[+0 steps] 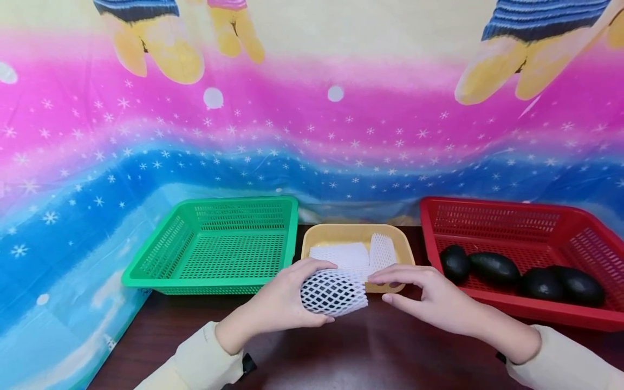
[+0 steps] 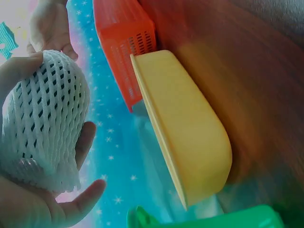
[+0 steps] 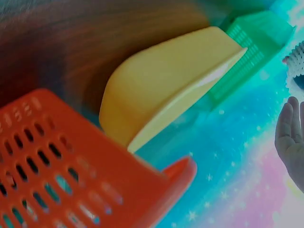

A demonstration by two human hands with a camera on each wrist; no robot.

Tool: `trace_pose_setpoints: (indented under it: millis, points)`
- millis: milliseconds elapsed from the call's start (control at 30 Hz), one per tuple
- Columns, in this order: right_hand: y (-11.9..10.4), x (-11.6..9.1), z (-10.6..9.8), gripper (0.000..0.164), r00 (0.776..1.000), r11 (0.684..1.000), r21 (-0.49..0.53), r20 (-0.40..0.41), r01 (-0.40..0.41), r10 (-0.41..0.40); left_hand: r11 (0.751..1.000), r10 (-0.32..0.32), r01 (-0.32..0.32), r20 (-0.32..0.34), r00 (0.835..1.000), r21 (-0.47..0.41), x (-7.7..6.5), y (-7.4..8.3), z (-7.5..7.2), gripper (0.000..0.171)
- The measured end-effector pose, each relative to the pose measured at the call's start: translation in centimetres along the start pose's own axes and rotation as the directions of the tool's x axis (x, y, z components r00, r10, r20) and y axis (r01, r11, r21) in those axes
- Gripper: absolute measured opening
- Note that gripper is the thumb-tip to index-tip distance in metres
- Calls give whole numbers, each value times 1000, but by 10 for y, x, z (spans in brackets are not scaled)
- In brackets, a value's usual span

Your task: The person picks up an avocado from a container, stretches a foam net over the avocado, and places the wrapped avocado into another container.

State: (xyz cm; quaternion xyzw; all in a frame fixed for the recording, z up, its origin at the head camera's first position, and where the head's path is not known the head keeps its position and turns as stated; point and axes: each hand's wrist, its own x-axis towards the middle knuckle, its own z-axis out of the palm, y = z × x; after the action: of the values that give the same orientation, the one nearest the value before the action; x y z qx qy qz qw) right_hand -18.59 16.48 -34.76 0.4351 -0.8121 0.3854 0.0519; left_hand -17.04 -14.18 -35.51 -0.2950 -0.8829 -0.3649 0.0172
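My left hand [image 1: 280, 303] grips a white foam net sleeve [image 1: 333, 292] with a dark avocado inside, which shows through the mesh. The same netted avocado [image 2: 47, 114] lies between the thumb and fingers in the left wrist view. Beside the sleeve's right end is my right hand [image 1: 434, 300], its fingers extended and holding nothing. A narrow gap separates this right hand [image 3: 292, 142] from the sleeve in the right wrist view. Behind both hands, a yellow tray [image 1: 312, 233] contains white foam net sleeves [image 1: 382, 252], partly hidden by the hands and the netted avocado.
At the left stands a green basket [image 1: 209, 290] with nothing seen inside. A red basket [image 1: 492, 300] on the right contains several dark avocados [image 1: 494, 268]. All stand on a dark brown table [image 1: 370, 352], before a colourful patterned cloth [image 1: 312, 119].
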Motion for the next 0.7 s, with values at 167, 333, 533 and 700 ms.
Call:
trace_pose_setpoints:
  millis: [167,333,533,700]
  points:
    - [-1,-3,-14,38,999,998,-61,-28,-24,22,996,-3,11,-95,996,86,-3,-1,-11,76]
    - [-1,-6,-29,42,997,990,-129,-59,-49,42,988,-40,67,-184,982,140,-10,-6,-27,78]
    - [4,-16,-50,51,990,977,-184,-115,-106,86,989,-84,111,-245,966,100,-18,-18,-44,75]
    - [8,-24,-65,53,979,972,-189,-169,-143,112,989,-111,136,-290,950,66,-23,-28,-59,75]
